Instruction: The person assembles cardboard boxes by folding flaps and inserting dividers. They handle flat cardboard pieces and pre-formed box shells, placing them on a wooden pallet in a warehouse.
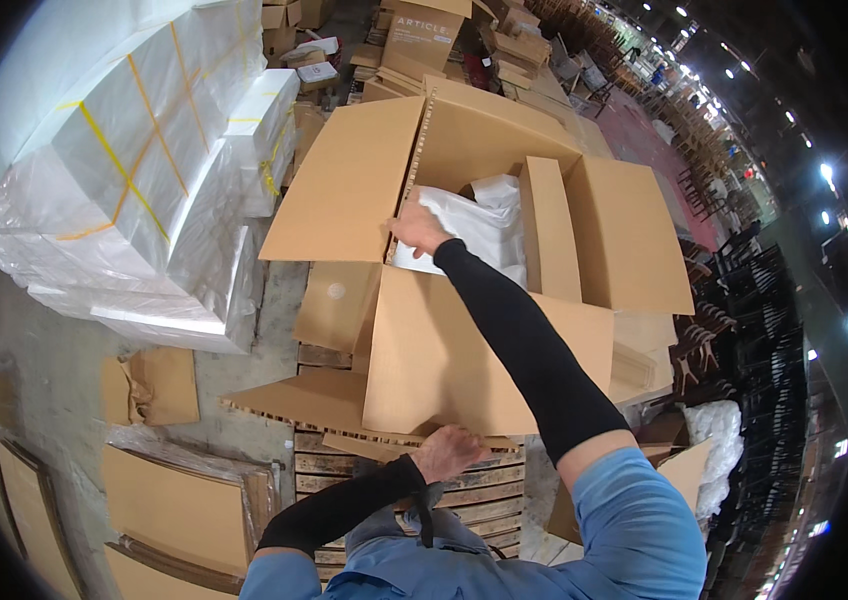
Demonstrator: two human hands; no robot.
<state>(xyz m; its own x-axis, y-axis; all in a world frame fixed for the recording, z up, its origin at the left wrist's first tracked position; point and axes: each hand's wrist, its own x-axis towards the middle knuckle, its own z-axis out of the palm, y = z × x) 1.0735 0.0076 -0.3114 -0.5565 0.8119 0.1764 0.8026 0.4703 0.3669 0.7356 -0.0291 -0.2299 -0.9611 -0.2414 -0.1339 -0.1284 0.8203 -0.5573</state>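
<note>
At one open carton (434, 350): one left hand (447, 454), one right hand (418, 228).

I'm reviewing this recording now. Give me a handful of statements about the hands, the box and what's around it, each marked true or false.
1. The right hand is at the left edge of the open cardboard box. True.
2. The left hand is inside the box. False: it is at the lower edge of the near panel.
3. White wrapping shows inside the box. True.
4. Both forearms are bare. False: both wear black sleeves.
5. The left flap is folded shut. False: it is spread outward.
6. A white stack stands left of the box. True.
</note>
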